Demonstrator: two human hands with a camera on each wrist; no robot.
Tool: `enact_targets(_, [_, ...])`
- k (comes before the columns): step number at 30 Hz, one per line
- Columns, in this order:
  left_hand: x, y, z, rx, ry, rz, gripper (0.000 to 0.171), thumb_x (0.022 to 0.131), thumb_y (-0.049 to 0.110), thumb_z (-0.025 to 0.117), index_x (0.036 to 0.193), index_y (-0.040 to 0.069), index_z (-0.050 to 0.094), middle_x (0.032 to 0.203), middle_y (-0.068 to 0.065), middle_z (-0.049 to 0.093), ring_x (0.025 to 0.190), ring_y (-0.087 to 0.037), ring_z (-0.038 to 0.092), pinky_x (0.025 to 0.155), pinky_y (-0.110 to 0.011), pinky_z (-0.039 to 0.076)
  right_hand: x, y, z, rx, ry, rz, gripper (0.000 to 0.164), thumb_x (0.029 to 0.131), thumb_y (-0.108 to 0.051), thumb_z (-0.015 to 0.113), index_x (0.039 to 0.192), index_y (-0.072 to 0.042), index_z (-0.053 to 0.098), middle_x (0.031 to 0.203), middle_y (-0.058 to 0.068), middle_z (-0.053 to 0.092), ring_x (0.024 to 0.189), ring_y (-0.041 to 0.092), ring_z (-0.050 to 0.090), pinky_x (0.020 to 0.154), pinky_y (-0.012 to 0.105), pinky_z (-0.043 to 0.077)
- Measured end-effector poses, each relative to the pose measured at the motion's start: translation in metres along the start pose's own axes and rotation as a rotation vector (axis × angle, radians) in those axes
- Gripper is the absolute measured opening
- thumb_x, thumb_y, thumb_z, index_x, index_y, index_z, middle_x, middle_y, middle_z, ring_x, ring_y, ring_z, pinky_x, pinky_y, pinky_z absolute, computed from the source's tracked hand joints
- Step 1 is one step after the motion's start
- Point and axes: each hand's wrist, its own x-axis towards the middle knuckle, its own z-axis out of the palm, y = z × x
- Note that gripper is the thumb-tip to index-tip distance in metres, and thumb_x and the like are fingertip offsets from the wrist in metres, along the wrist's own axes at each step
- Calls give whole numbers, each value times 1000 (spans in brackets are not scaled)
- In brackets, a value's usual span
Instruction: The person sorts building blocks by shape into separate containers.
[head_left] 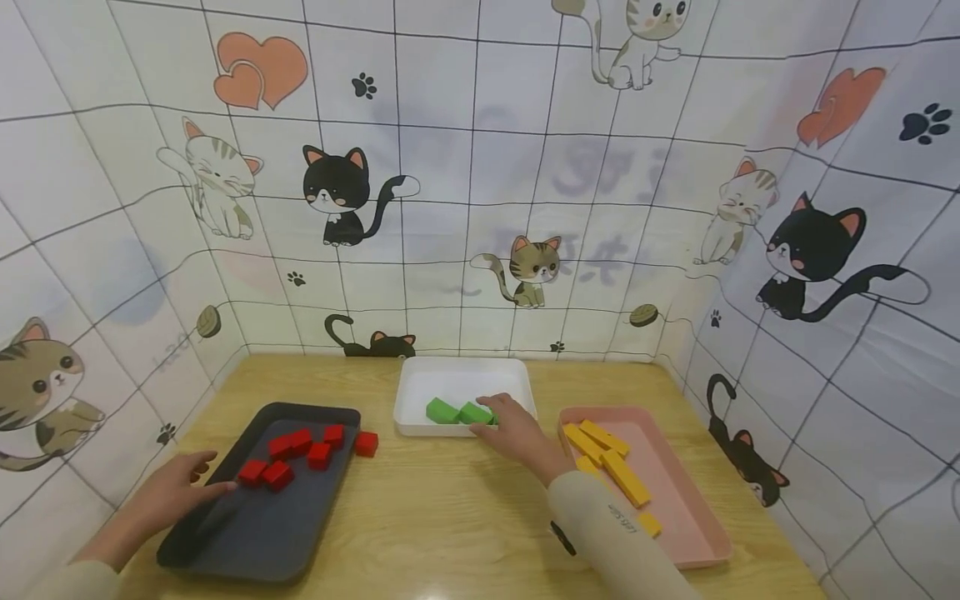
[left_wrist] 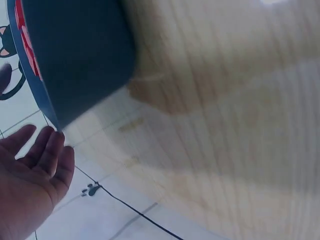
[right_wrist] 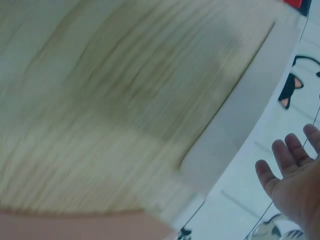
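My left hand (head_left: 171,493) hovers at the left edge of a dark grey baking tray (head_left: 262,542), its thumb reaching over the rim toward the red blocks (head_left: 279,476). In the left wrist view its fingers (left_wrist: 47,150) are relaxed beside the tray's wall, with nothing in them. My right hand (head_left: 517,433) is over the front right of a white tray (head_left: 461,375), fingertips right at the green blocks (head_left: 442,411) and partly covering them. Loosely bent fingers (right_wrist: 287,155) show in the right wrist view beyond the white tray's wall, with nothing visible between them.
One red block (head_left: 366,443) lies on the wooden table (head_left: 420,517) just right of the dark tray. A pink tray (head_left: 678,483) with yellow sticks (head_left: 625,477) stands on the right, partly under my right sleeve (head_left: 611,529). Cat-print sheeting (head_left: 442,167) encloses the table's back and sides.
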Motion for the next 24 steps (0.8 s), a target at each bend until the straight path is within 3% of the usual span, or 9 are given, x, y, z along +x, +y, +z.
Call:
enact_targets(6, [-13,-7,-2,-50,-108,-8,75,92,35,71,130,-24,43,114,-38,58,99,-47,61,79,-57,52,3,-24,19,141,-32,41,54,98,-40,62,142,-11,54,140,14,51,128,34,50,105,52,41])
enact_targets(11, [-20,-18,0,-124,-227,-61,78,92,35,70,133,-24,39,119,-35,56,103,-44,59,80,-55,52,7,-41,35,192,-44,13,53,97,-38,62,139,-6,55,141,14,53,133,33,47,108,49,38])
enact_targets(14, [-24,-27,2,-182,-279,-90,80,92,34,70,135,-24,36,120,-32,56,104,-43,58,79,-53,52,10,-50,45,211,-51,-23,53,99,-38,60,139,-5,55,138,12,56,127,29,52,104,44,43])
enact_targets(19, [-33,-31,6,-289,-311,-71,78,92,27,71,136,-24,32,119,-25,57,103,-38,58,76,-45,53,14,-70,59,201,-67,-35,54,97,-43,61,139,-9,56,135,7,58,121,24,56,101,40,46])
enact_targets(24, [-42,-27,11,-276,-318,-130,89,90,32,73,142,-20,23,121,-27,52,105,-40,55,78,-45,52,19,-84,72,196,-73,-14,52,96,-41,63,138,-10,58,132,6,60,119,22,56,100,39,46])
